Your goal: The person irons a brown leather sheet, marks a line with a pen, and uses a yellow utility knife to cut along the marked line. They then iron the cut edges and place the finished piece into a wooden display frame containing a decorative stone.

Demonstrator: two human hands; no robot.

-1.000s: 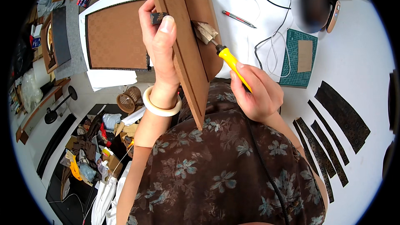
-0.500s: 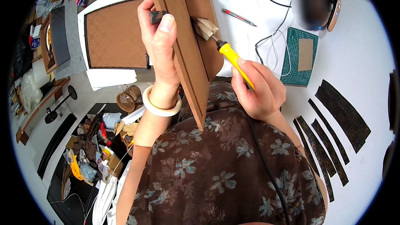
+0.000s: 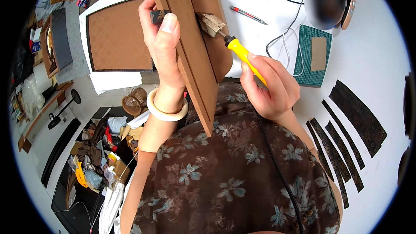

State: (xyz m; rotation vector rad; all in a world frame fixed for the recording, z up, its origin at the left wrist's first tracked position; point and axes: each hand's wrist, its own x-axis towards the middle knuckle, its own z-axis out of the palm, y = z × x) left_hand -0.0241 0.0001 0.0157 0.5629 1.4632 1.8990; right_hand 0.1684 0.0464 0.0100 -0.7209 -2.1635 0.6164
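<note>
The left hand [image 3: 164, 50] clasps the brown board [image 3: 188, 39]; the right hand [image 3: 275, 86] grips a yellow-handled tool [image 3: 241, 50], apparently working that board; the next stroke likely calls for steadiness.

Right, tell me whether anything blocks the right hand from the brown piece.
Nothing visible does: only the yellow tool in the right hand spans the gap, its pale head seemingly touching the brown piece. The left hand grips the piece at its left, clear of the tool.
</note>
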